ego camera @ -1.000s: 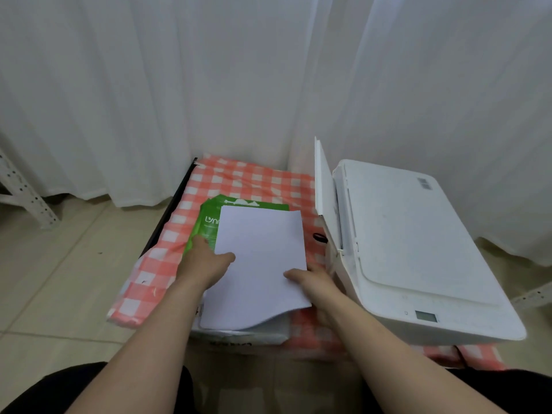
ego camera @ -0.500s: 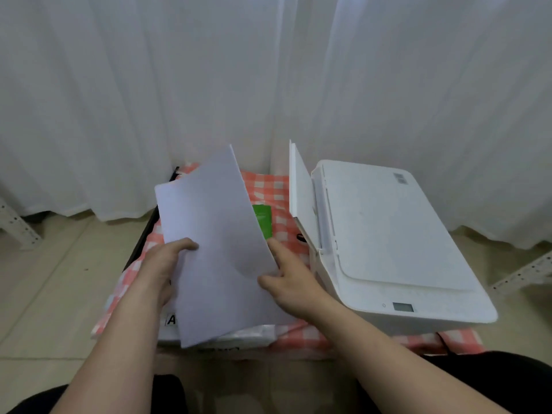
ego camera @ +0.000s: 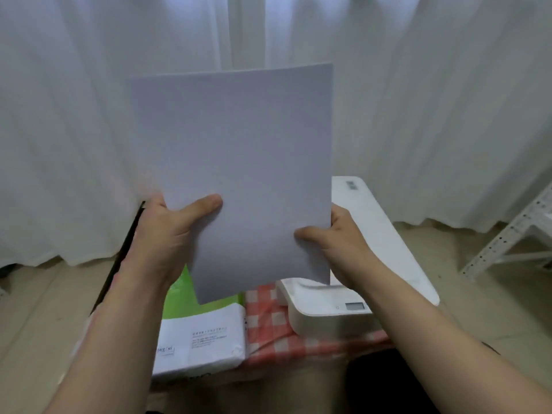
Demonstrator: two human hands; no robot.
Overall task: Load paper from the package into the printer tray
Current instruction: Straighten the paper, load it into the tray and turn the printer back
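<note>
A stack of white paper stands upright in front of my face, held at its lower edges. My left hand grips its left side with the thumb across the front. My right hand pinches its right edge. Below it lies the green and white paper package on the checked cloth. The white printer sits to the right, partly hidden by the paper and my right arm. Its rear tray is hidden behind the sheets.
A red and white checked cloth covers the low table. White curtains hang behind. A white metal rack stands at the far right on the tiled floor.
Both hands have lifted the paper off the package and raised it upright in front of the camera. The view has shifted so the printer sits lower right.
</note>
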